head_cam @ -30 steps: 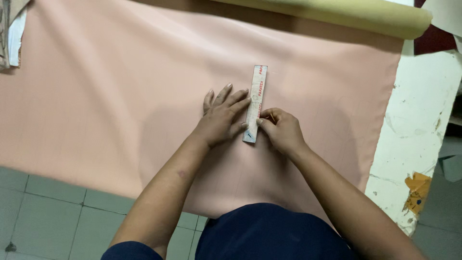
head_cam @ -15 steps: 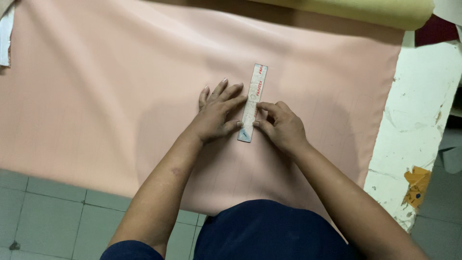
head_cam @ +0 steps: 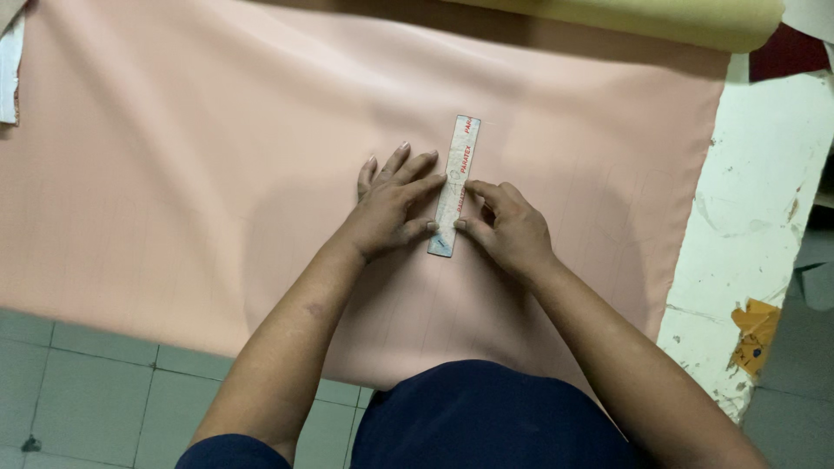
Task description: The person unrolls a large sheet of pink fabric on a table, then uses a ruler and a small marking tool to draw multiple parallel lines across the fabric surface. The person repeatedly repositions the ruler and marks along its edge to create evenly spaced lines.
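Pink cloth [head_cam: 217, 174] spread flat over most of the table, smooth, faint ruled lines showing in places, its near edge hanging over toward the person. Yellow-green roll [head_cam: 643, 17] lies across the far edge of the cloth, reaching the top right corner. Bare white tabletop [head_cam: 747, 200] exposed to the right of the cloth, chipped and stained; a dark red patch [head_cam: 786, 52] at its far end. Grey tiled floor [head_cam: 78, 382] below left; an orange scrap [head_cam: 754, 334] on the floor at right. White and tan pieces [head_cam: 9, 61] at the far left edge, partly cut off. Person's dark blue garment [head_cam: 486, 417] fills the bottom centre. Nothing lies over the ruler but the fingertips at its sides. Ruler [head_cam: 454, 184] sits on the cloth near the middle, slightly right of centre. Long axis runs away from the person, top end leaning a little to the right; near end closest to the body. It is a narrow flat strip, pale and worn, with red printing along its length and a bluish smudge at the near end. Left hand [head_cam: 391, 204] flat on the cloth, fingers spread, fingertips pressing the ruler's left edge. Right hand [head_cam: 508, 227] curled, thumb and fingertips touching the right edge; whether it holds anything small cannot be told.
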Available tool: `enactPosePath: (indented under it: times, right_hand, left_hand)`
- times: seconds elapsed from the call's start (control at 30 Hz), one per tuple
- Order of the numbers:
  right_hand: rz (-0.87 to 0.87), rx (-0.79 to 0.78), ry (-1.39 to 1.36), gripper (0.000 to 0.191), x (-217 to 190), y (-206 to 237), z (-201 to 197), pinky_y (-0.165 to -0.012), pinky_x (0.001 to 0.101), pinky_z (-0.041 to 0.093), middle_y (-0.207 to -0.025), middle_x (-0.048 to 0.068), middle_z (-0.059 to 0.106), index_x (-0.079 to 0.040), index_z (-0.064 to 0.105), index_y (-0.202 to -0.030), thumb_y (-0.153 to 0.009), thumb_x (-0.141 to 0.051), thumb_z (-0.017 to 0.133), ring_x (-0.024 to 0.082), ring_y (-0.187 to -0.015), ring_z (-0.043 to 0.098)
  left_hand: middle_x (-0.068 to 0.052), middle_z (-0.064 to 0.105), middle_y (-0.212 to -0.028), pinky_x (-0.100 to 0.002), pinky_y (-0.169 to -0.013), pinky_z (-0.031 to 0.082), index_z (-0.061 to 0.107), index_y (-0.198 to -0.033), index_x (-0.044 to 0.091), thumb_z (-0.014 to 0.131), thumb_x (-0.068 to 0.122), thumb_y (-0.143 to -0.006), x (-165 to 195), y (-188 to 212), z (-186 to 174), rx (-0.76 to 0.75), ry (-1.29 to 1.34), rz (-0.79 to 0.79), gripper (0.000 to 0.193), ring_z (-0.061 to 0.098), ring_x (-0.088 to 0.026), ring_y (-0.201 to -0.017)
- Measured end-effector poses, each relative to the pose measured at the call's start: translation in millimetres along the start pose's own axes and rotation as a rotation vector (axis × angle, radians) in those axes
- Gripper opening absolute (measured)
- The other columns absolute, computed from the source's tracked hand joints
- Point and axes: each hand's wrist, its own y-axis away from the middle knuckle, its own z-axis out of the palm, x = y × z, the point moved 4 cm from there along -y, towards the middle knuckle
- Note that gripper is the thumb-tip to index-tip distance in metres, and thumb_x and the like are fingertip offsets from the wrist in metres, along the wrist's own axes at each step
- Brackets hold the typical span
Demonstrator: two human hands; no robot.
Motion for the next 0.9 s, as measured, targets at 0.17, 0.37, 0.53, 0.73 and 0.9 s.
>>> enactPosePath:
  times: [0.17, 0.37, 0.53, 0.73, 0.9]
  right_hand:
    - [-0.023, 0.019, -0.013, 0.053, 1.6, 1.0, 1.0, -0.078, 0.0353, 0.054, -0.1, 0.004, 0.064, -0.019, 0.063, -0.134, -0.086, -0.033, 0.08, 0.018, -0.086, 0.065]
    - [-0.113, 0.124, -0.075, 0.052, 2.9, 3.7, 1.5, -0.078, 0.0365, 0.055, -0.105, 0.006, 0.064, -0.014, 0.063, -0.129, -0.083, -0.032, 0.081, 0.019, -0.088, 0.067]
    - [-0.121, 0.127, -0.042, 0.051, 3.4, 7.4, 2.4, -0.078, 0.0349, 0.055, -0.101, 0.006, 0.064, -0.015, 0.064, -0.13, -0.085, -0.031, 0.08, 0.019, -0.086, 0.067]
    - [-0.082, 0.083, 0.0, 0.05, 1.3, 7.6, 1.9, -0.077, 0.0341, 0.056, -0.102, 0.005, 0.063, -0.016, 0.064, -0.131, -0.086, -0.034, 0.079, 0.018, -0.086, 0.067]
    - [-0.089, 0.091, 0.0, 0.05, 3.2, 6.9, 3.2, -0.078, 0.0351, 0.056, -0.103, 0.005, 0.063, -0.016, 0.064, -0.132, -0.087, -0.035, 0.077, 0.019, -0.088, 0.067]
  left_hand:
    - [0.002, 0.033, -0.165, -0.063, -0.122, -0.002, 0.055, -0.144, 0.032, 0.083, 0.046, -0.077, 0.4, 0.2, 1.1, 0.013, -0.01, -0.004, 0.074, 0.014, -0.028, -0.156]
    - [0.002, 0.033, -0.165, -0.064, -0.122, -0.001, 0.054, -0.145, 0.03, 0.082, 0.044, -0.078, 1.8, 1.2, 0.8, 0.023, -0.013, -0.006, 0.074, 0.014, -0.028, -0.157]
    - [0.002, 0.029, -0.165, -0.064, -0.121, -0.002, 0.052, -0.146, 0.033, 0.08, 0.046, -0.08, 2.5, -0.2, 3.0, -0.009, -0.052, -0.006, 0.073, 0.011, -0.028, -0.156]
    - [0.002, 0.027, -0.166, -0.065, -0.121, -0.001, 0.051, -0.147, 0.034, 0.079, 0.047, -0.08, 4.8, 0.8, 2.2, -0.021, -0.069, -0.013, 0.074, 0.01, -0.027, -0.156]
    - [0.002, 0.027, -0.166, -0.064, -0.121, -0.001, 0.051, -0.147, 0.035, 0.079, 0.046, -0.081, 8.3, 1.0, -1.5, -0.032, -0.069, -0.019, 0.073, 0.01, -0.027, -0.157]
